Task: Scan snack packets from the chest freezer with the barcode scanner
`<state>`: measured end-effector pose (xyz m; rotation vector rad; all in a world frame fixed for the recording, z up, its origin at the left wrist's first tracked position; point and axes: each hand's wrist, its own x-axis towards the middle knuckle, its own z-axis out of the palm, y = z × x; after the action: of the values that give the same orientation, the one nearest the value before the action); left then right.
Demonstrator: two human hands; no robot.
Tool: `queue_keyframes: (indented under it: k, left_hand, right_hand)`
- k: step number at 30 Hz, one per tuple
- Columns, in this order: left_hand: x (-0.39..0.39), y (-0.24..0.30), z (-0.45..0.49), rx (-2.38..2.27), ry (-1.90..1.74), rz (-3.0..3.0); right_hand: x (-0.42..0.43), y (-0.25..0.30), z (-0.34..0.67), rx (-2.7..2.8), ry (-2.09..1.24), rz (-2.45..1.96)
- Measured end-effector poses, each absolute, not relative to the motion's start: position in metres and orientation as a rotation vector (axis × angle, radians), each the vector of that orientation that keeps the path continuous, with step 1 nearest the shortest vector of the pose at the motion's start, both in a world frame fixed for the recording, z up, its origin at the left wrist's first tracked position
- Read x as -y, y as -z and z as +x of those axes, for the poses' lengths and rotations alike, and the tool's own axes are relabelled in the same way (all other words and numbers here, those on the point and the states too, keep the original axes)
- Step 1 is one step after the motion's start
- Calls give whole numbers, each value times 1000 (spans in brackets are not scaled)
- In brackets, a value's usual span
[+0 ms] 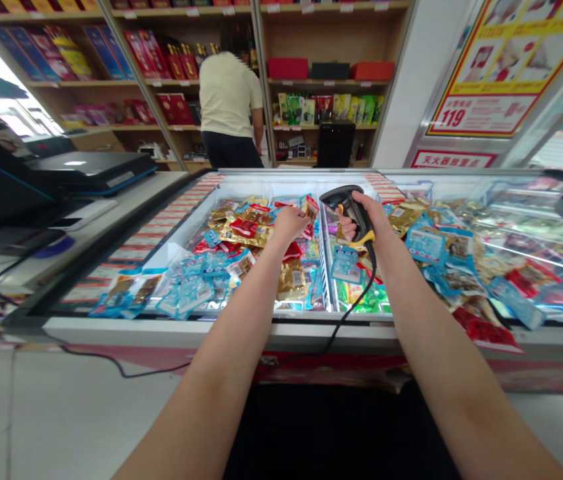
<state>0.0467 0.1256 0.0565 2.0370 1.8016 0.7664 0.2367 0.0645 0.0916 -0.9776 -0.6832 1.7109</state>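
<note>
In my right hand (374, 217) is a black and yellow barcode scanner (348, 203), its head tilted toward the left. A black cable (361, 300) runs down from its handle. My left hand (291, 225) pinches a small red and gold snack packet (310, 212) just left of the scanner. Both hands are over a glass-topped chest (241, 328) full of snack packets. Blue packets (196, 283) and gold packets (246, 230) lie in a heap to the left of my left arm. More blue packets (426, 243) are heaped beyond my right forearm.
A person in a pale yellow shirt (231, 93) stands with their back to me at the shelves (331, 40). Black counter equipment (96, 170) sits at the left. The scanner's cable loops along the chest's front edge. A red and yellow poster (516, 63) is at the right.
</note>
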Motion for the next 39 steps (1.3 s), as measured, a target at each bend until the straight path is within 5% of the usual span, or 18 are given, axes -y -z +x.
queue_keyframes:
  k: [27, 39]
  left_hand:
    - [-131, -52, 43, -1781, -837, 2008]
    - [-114, -95, -19, -2245, -1350, 1520]
  right_hand:
    - [-63, -95, 239, 707, -1761, -908]
    - [-62, -93, 240, 729, -1647, -936]
